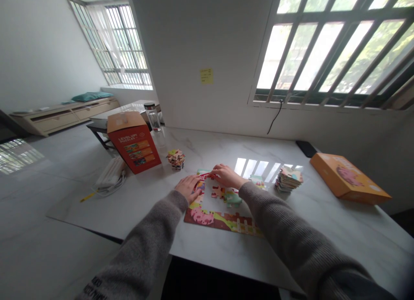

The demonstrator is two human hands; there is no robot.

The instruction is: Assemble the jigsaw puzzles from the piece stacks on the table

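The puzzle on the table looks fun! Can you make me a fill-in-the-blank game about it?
The tall red cardboard box stands to the ____ of the half-built jigsaw puzzle.
The small yellow sticky note is stuck on the ____.
The left hand and right hand come out of ____ knitted sleeves.
Missing words: left; wall; grey.

This is a room in a home, with a low drawered bench [64, 115] and teal cushion [91, 96] under barred windows [333, 54].

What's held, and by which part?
The right hand has its fingertips on the edge of a red jigsaw piece; whether gripped, cannot tell. The left hand holds nothing.
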